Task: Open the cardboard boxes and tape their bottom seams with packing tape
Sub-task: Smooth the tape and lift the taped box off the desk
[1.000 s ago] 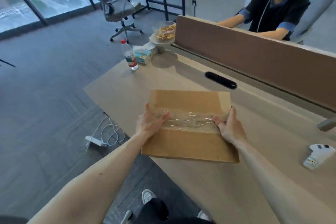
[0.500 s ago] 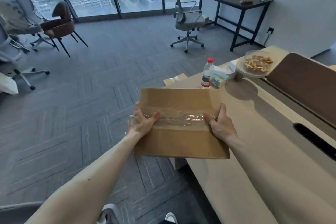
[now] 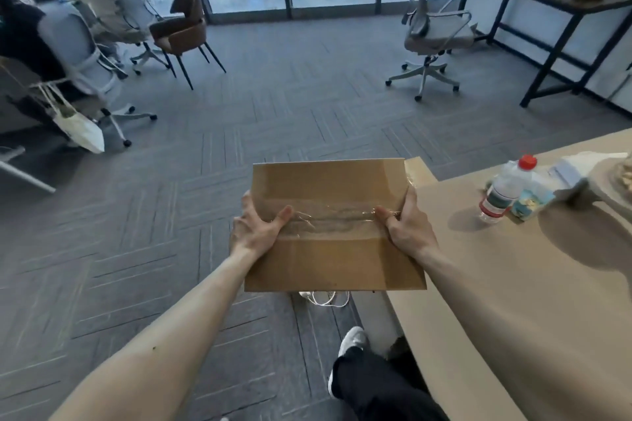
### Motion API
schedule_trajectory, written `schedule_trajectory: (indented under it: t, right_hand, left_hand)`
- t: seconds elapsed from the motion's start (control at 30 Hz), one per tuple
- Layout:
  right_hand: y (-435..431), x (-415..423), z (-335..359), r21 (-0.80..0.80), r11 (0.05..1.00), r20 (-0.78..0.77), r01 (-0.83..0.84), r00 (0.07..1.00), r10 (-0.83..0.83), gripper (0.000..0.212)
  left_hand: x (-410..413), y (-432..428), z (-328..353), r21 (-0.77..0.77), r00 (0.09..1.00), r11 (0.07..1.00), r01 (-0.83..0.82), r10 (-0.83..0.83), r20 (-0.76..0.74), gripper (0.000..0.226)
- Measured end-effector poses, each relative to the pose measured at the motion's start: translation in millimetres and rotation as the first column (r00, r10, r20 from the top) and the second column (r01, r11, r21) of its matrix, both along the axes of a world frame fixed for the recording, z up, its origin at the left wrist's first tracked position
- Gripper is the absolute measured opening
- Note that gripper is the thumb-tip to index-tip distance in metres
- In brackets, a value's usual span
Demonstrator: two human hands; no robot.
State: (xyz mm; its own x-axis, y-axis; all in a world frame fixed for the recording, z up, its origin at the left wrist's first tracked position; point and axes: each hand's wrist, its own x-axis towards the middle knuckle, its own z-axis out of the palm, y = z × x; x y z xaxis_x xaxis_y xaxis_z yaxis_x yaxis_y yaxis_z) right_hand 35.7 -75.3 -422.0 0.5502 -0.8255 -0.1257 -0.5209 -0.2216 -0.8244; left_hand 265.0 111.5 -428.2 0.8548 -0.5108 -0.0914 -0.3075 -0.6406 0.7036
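Holding the cardboard box (image 3: pixel 333 260) up in mid-air over the carpeted floor (image 3: pixel 171 249), just left of the bench (image 3: pixel 513 301), taped face toward the camera. Clamping its left edge in the grip of the left hand (image 3: pixel 254 232), thumb on the clear tape (image 3: pixel 331 220), fingers behind; clamping the right edge likewise in the grip of the right hand (image 3: pixel 408 231). On the bench to the right: an upright red-capped water bottle (image 3: pixel 501 193), just beside a small packet (image 3: pixel 530 203). Far right: a grey office chair (image 3: pixel 434 31).

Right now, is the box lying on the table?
No, the left hand and right hand hold the box by its sides in the air, with floor showing just under its near edge.
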Motion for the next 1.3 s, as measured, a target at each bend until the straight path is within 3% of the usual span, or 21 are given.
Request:
schedule_trajectory:
  t: [0.13, 0.37, 0.63, 0.77, 1.07, 1.3]
  right_hand:
    - [-52.7, 56.6, -16.8, 0.025, 1.0, 0.011, 0.013, 1.0, -0.014, 0.069]
    - [-158.7, 133.8, -35.3, 0.107, 0.991, 0.043, 0.082, 0.995, -0.087, 0.056]
    - [-234.7, 148.1, -47.9, 0.174, 0.947, 0.069, 0.271, 0.956, -0.286, 0.056]
    - [-264.0, 139.6, -56.7, 0.184, 0.9, 0.062, 0.396, 0.909, -0.413, 0.059]
    - [-334.8, 148.9, -88.4, 0.166, 0.73, -0.103, 0.663, 0.748, -0.656, 0.075]
    - [-364.6, 162.4, -130.4, 0.209, 0.477, -0.226, 0.854, 0.516, -0.826, 0.07]
  left_hand:
    - [59.8, -56.9, -5.3, 0.051, 1.0, 0.999, 0.002, -0.003, 0.014, 0.107]
    - [148.7, -180.5, -0.1, 0.125, 0.997, 0.99, 0.072, -0.075, 0.018, 0.119]
    - [183.3, -307.6, 11.1, 0.216, 0.967, 0.946, 0.24, -0.253, 0.034, 0.119]
    - [184.8, -375.1, 3.1, 0.25, 0.921, 0.894, 0.371, -0.39, 0.026, 0.107]
    - [204.9, -530.5, -33.9, 0.313, 0.771, 0.714, 0.626, -0.627, -0.112, 0.078]
    - [202.5, -645.7, -97.8, 0.303, 0.541, 0.468, 0.83, -0.807, -0.235, 0.077]
